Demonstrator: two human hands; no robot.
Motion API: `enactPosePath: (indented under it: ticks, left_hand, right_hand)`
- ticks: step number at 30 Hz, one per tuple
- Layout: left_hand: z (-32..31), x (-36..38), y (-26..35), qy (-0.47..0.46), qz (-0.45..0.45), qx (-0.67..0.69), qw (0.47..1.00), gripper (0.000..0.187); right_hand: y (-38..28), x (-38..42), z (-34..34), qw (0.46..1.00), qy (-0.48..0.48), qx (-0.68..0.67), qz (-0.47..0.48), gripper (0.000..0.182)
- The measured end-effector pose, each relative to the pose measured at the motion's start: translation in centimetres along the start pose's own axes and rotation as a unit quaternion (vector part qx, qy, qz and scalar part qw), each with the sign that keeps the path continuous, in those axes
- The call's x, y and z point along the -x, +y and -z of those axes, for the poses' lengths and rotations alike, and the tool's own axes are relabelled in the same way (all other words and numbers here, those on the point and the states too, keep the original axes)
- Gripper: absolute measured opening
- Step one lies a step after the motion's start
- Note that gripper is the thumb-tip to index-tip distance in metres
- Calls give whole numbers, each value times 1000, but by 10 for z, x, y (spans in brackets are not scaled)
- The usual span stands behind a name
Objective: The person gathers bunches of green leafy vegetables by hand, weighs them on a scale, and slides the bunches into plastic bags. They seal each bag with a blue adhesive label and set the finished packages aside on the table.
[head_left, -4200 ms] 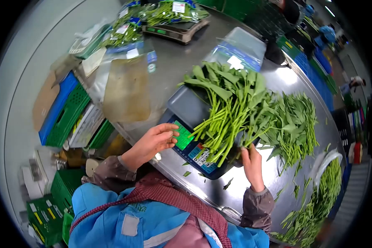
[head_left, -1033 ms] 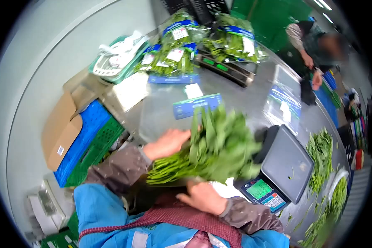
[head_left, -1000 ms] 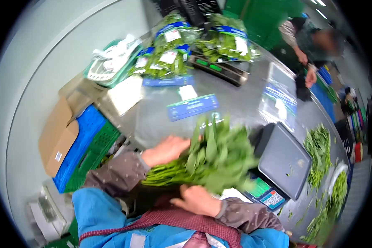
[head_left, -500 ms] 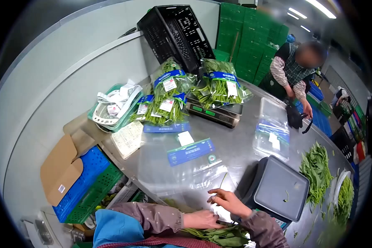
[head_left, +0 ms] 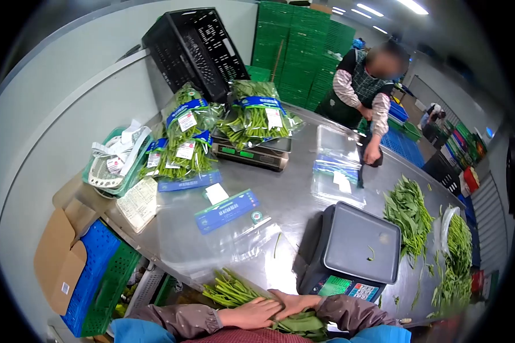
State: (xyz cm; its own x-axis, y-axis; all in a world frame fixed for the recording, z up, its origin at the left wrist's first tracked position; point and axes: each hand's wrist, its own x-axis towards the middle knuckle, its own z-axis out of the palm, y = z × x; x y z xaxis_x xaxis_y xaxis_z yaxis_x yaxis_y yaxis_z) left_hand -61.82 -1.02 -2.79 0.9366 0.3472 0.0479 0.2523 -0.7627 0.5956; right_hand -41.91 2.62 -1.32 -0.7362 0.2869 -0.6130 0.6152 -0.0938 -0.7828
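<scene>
At the near table edge, a bunch of leafy green vegetables lies with its stems toward the upper left and its leaves toward my body. My left hand is wrapped over the middle of the bunch. Close against it, my right hand grips the same bunch on the leafy side, thumb toward the left hand. Flat on the table beyond my hands lies a clear plastic bag with a blue label band. A digital scale stands to the right with a small stem piece on its pan.
Filled vegetable bags sit at the back left by a second scale. Loose greens lie at right. A co-worker stands across the table near stacked clear bags. Crates stand at lower left.
My right hand has come down from beside the scale onto the greens, next to my left hand. The bunch's stems now show at the left. The camera view has shifted to the right.
</scene>
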Motion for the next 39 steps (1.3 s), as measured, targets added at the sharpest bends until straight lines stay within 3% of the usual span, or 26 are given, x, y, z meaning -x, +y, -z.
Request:
enactPosePath:
  ticks: [1,2,4,7,10,11,12,14,18,20,23,24,26,28,30,32,33,34,36,37,39]
  left_hand:
    - [5,-3,1,-53,19,33,998,58]
    - [11,-6,2,-104,39,64,992,59]
    - [21,-5,9,-112,40,62,991,61]
    - [35,12,21,73,4,64,995,57]
    - [47,40,28,5,13,15,1000,45]
    - [33,48,23,65,-26,-51,996,25]
    - [25,46,19,65,-23,-46,997,25]
    - [24,40,24,83,-25,-174,981,13]
    - [32,17,19,140,-3,-96,985,9]
    - [38,7,23,167,0,-58,984,11]
    - [47,-22,28,202,-37,-52,977,14]
    - [47,-31,29,196,-43,-58,978,14]
    - [44,-48,26,263,-33,-71,962,9]
    - [58,-54,12,365,18,-122,923,8]
    - [52,-45,-23,408,183,67,892,12]
    - [34,-35,-55,314,320,118,886,13]
    - [21,-35,-57,205,348,125,906,19]
    - [4,-39,-54,204,349,128,906,19]
    - [-29,-51,-42,171,293,-59,939,31]
    - [-25,-57,-39,132,298,-95,941,40]
    - [-34,-59,-56,148,319,-146,925,39]
  right_hand:
    - [15,-5,-11,996,50,29,71,106]
    - [17,-5,-17,996,56,27,69,106]
    - [15,-5,-21,988,90,118,34,105]
    - [12,-1,-18,992,80,86,48,104]
    - [7,2,-18,995,64,10,76,103]
    - [13,-1,-20,992,89,53,77,101]
    - [17,-2,-24,986,112,97,78,99]
    - [-1,7,-31,982,120,148,4,95]
    - [4,23,-38,974,157,145,79,91]
    - [-16,48,-26,983,121,136,10,93]
    - [-32,66,-24,947,166,264,81,101]
    - [-32,72,-27,973,142,181,13,98]
    - [-30,86,-28,971,169,158,-51,94]
    - [-3,104,-44,975,187,-119,-23,95]
    - [24,128,-64,955,191,-213,-76,99]
    - [43,150,-84,944,223,-208,-124,100]
    - [44,158,-91,946,240,-178,-127,100]
    - [47,162,-96,946,239,-179,-130,100]
    - [55,168,-108,941,281,-113,-152,100]
    - [57,167,-111,942,291,-102,-133,101]
    - [55,166,-113,937,307,-111,-122,102]
